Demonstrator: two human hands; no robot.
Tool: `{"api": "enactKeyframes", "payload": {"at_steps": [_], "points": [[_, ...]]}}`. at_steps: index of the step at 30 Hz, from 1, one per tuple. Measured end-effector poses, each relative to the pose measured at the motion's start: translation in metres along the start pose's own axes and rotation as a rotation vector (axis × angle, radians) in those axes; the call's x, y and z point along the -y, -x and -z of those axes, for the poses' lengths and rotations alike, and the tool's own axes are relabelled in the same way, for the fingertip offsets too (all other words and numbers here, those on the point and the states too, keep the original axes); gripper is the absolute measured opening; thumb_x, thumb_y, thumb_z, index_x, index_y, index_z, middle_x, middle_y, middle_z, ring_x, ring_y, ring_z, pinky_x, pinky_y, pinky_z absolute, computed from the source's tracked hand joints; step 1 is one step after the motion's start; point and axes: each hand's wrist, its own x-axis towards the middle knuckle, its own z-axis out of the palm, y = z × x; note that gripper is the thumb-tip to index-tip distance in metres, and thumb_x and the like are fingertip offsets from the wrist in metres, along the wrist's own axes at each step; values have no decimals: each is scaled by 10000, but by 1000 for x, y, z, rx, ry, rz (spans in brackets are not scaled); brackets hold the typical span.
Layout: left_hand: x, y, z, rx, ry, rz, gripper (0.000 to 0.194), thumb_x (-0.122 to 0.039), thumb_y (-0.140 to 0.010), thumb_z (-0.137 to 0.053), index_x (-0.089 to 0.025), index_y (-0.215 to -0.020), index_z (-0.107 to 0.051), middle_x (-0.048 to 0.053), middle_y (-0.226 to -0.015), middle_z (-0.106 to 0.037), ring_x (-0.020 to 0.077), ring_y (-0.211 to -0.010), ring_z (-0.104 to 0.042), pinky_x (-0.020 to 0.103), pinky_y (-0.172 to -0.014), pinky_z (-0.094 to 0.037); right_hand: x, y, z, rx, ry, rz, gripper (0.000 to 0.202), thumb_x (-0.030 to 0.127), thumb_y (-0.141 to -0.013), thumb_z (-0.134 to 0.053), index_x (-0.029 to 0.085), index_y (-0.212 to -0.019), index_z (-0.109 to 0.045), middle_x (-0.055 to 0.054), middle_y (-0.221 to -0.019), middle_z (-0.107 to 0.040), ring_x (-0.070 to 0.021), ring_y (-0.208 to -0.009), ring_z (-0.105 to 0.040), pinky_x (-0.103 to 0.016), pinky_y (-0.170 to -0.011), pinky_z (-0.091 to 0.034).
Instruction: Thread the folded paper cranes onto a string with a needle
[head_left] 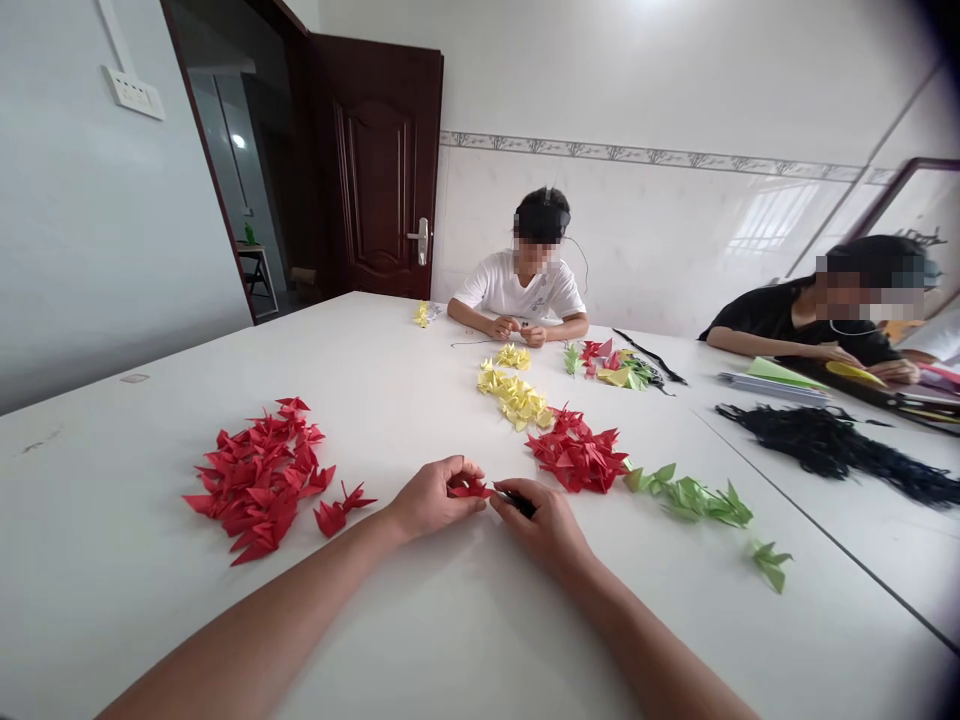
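My left hand [439,498] is closed on a red folded paper crane [471,490], pinched between thumb and fingers just above the white table [420,630]. My right hand [541,520] faces it, its fingertips close to the crane's pointed end. A slim black object [519,500] lies in the right hand's grip; most of it is hidden, and I cannot tell its kind. A large heap of red paper cranes [262,475] spreads to the left, with one red crane [341,508] apart from it. A smaller red heap [577,452] sits just beyond my right hand.
Yellow cranes [517,395] and green cranes [697,498] lie around the right red heap. Black cords [832,445] and stacked paper [780,378] are farther right. Two people [525,285] work across the table, one behind and one at far right. A door [386,160] stands open behind.
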Motion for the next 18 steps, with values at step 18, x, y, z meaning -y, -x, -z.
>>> {"api": "enactKeyframes", "payload": {"at_steps": [18], "points": [[-5, -1, -1, 24, -1, 56, 446, -369, -688, -610, -140, -1066, -551, 81, -995, -642, 187, -920, -604, 322, -844, -466, -4, -2, 3, 39, -35, 1, 257, 365, -780, -509, 201, -894, -670, -25, -784, -685, -150, -670, -585, -244, -596, -413]]}}
